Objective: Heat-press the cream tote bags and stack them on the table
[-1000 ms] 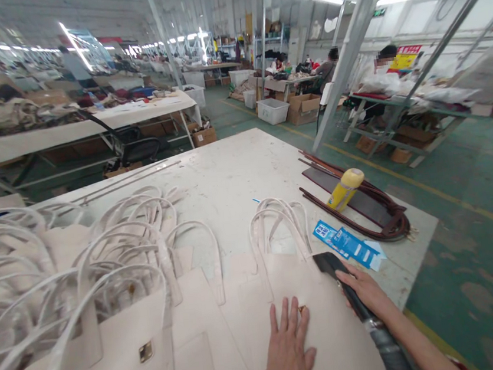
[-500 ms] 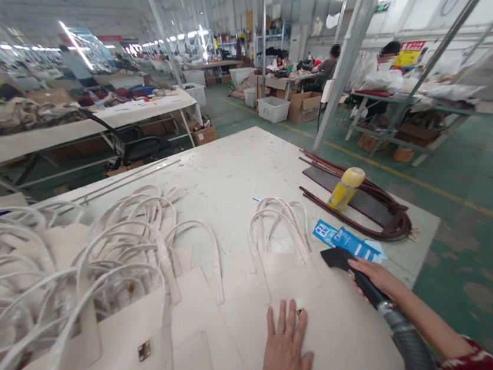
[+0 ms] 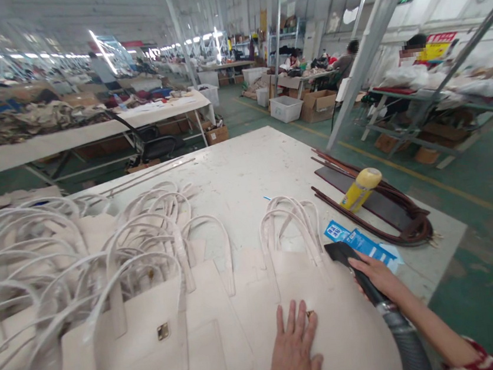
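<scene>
My left hand [image 3: 293, 346] lies flat with fingers spread on a cream bag panel [image 3: 346, 322], beside a small gold clasp [image 3: 310, 314] that its fingers partly cover. Two looped handles [image 3: 291, 227] rise from the panel's far edge. My right hand [image 3: 379, 274] is wrapped around a black vacuum nozzle [image 3: 343, 254], whose flat tip rests at the panel's right edge. A grey ribbed hose [image 3: 406, 333] runs from it toward me. To the left, more cream bag pieces [image 3: 145, 315] with handles lie heaped, one bearing a gold metal plate [image 3: 163, 331].
On the white table [image 3: 237, 180] stand a yellow spray can [image 3: 360, 190], tilted, dark brown straps [image 3: 412, 231] and a blue packet [image 3: 364, 246]. A metal post [image 3: 360, 53] rises beyond the right edge. Behind are a black chair [image 3: 157, 144] and several people at other tables.
The whole scene has shifted slightly to the right in view. The nozzle has slid a little left relative to the blue packet; my left hand stays flat on the panel.
</scene>
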Motion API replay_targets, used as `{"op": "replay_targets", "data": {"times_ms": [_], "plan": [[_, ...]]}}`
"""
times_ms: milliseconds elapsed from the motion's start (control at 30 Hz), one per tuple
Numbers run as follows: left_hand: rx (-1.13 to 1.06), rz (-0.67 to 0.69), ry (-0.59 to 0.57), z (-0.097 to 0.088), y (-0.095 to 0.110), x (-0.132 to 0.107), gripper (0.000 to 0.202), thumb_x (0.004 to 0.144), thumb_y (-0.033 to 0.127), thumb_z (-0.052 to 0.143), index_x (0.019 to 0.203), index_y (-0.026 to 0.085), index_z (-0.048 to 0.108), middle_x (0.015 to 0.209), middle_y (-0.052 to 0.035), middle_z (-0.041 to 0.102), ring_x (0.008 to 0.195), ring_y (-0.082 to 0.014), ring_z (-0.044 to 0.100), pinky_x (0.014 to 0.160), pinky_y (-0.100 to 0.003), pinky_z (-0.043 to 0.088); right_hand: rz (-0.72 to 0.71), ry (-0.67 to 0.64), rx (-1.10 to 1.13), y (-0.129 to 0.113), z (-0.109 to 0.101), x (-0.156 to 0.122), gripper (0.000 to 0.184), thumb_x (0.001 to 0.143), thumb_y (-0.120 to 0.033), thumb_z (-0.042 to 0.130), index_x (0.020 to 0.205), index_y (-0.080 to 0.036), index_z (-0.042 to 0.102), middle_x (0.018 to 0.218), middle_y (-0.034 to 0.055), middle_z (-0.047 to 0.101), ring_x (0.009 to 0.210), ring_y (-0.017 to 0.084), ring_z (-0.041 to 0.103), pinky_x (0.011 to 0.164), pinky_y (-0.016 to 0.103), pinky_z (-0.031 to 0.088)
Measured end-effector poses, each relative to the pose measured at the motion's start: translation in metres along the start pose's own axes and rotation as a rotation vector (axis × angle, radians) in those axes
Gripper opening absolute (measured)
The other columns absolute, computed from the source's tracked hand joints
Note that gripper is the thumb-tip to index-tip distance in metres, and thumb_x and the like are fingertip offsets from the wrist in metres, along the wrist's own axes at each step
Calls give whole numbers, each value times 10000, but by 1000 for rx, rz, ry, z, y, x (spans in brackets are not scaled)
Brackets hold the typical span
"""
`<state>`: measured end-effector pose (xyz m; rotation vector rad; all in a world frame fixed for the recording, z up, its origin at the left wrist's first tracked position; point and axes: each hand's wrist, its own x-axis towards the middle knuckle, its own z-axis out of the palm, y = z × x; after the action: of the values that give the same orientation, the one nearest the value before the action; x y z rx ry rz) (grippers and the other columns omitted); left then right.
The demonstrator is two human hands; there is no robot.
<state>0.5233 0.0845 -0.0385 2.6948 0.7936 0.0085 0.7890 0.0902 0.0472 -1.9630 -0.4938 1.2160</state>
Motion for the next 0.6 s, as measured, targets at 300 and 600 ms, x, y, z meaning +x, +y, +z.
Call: {"op": "replay_targets", "data": {"times_ms": [300,600], "plan": [[-39,55,87,-1,0,-11,691,816,528,345,1359,167,116,1419,-93,132,1298,-269,54,1065,-455,86,-184,-513,-224,5,108,-66,617,728,-390,489,1303,-229,336,593,-19,611,399,133,522,357,239,427],[3,52,201,12,-1,-11,650,821,503,346,1352,188,144,1399,-62,211,1280,-259,154,1058,-467,85,-332,-533,-342,-20,164,-54,541,688,-343,497,1207,-194,486,839,26,663,786,211,587,700,325,470]]}}
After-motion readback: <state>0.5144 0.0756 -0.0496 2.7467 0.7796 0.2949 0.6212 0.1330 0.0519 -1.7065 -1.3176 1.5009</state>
